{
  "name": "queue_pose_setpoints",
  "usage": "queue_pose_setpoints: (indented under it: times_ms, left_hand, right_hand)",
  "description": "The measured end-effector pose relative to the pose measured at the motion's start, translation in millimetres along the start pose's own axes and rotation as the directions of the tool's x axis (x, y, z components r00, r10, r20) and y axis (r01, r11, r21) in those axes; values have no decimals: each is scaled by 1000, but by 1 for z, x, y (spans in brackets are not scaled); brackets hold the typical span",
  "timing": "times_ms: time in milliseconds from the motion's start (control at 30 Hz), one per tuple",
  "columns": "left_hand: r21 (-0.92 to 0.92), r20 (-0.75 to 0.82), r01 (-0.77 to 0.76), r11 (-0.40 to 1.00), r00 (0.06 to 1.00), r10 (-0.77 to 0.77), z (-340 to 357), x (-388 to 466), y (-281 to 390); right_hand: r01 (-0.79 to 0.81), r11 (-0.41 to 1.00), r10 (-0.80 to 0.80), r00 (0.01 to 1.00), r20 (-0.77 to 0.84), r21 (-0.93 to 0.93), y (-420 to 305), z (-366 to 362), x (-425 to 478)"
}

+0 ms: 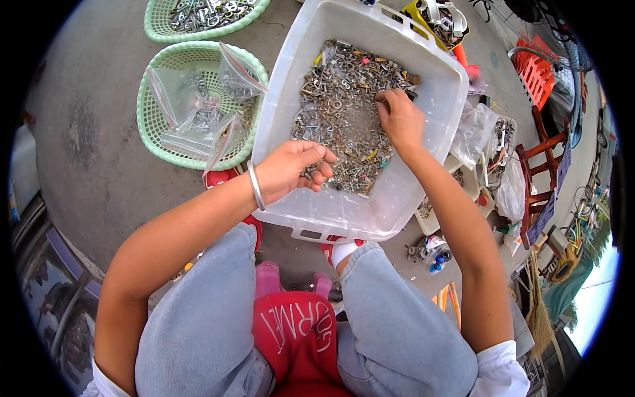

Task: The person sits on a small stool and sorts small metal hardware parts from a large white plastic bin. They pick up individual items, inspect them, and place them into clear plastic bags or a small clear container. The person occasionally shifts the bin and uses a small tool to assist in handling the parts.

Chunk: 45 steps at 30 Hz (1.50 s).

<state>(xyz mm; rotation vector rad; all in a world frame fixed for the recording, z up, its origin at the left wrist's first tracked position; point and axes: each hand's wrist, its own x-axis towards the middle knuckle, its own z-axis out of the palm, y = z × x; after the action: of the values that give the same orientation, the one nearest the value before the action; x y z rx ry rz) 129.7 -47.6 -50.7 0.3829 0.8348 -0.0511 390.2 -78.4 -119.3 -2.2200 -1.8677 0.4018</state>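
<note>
Before me stands a large translucent plastic bin [347, 223], its floor covered with mixed small metal hardware [342, 114], mostly screws and bolts. My left hand [297, 171], a silver bangle [255, 185] at its wrist, is above the bin's near left part, with small metal screws [308, 171] cupped in its curled fingers. Over at the right side of the pile, my right hand [401, 118] reaches down with its fingertips bent against the hardware; whether it pinches a piece is hidden.
Left of the bin, a green plastic basket [144, 124] holds zip bags of hardware; another green basket [198, 35] with metal parts lies beyond. At right are a yellow container [414, 15], clear plastic bags [474, 131], trays of parts and a red-brown wooden chair [538, 198].
</note>
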Motion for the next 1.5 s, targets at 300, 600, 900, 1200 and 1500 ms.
queue_pose_setpoints:
  times_ms: [300, 600, 900, 1200, 1500]
  left_hand:
    - [-6, 0, 15, 1000, 1000, -15, 3, 1, -2]
    - [-205, -99, -124, 971, 989, 105, 0, 5, -3]
    - [-100, 16, -1, 995, 1000, 3, 2, 0, 4]
    - [-106, -77, -39, 994, 997, 30, -4, 0, 7]
    - [-95, -114, -45, 994, 993, 34, -8, -2, 6]
  right_hand:
    - [69, 990, -56, 993, 105, -120, -1, 3, 11]
    - [-282, 657, -77, 897, 435, 699, -60, -48, 0]
    - [184, 980, -195, 959, 207, 73, -15, -5, -17]
    - [-213, 891, 87, 947, 311, 400, -7, -10, -28]
    - [-479, 519, 92, 855, 511, 708, 3, -46, -43]
